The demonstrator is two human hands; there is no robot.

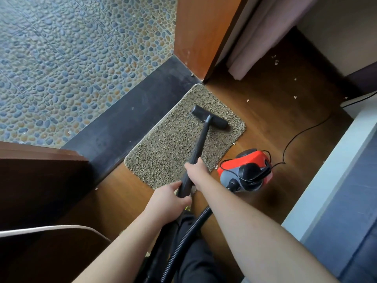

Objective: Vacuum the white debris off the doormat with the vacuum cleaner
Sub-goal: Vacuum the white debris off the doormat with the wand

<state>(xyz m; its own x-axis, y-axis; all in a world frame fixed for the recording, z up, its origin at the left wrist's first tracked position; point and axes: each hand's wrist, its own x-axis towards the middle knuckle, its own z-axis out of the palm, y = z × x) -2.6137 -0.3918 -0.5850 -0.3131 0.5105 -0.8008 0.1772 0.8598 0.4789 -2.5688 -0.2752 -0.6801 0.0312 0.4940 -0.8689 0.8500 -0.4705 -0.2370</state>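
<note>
A shaggy tan doormat [173, 144] lies on the wooden floor beside a dark threshold. The black floor nozzle [210, 120] of the vacuum cleaner rests on the mat's far right part. Its black wand [201, 142] slopes back toward me. My right hand [196, 170] grips the wand partway up, and my left hand [169, 198] grips it lower, near the hose joint. The red and grey vacuum body [246, 170] sits on the floor just right of the mat. I see no white bits on the mat itself.
A ribbed black hose [187, 237] runs down by my legs. The power cord [302, 133] loops right across the wooden floor. White scraps [276, 62] lie near a curtain. A wooden door frame [202, 37], pebble tiles [81, 58], dark furniture [40, 190] left, pale furniture [346, 160] right.
</note>
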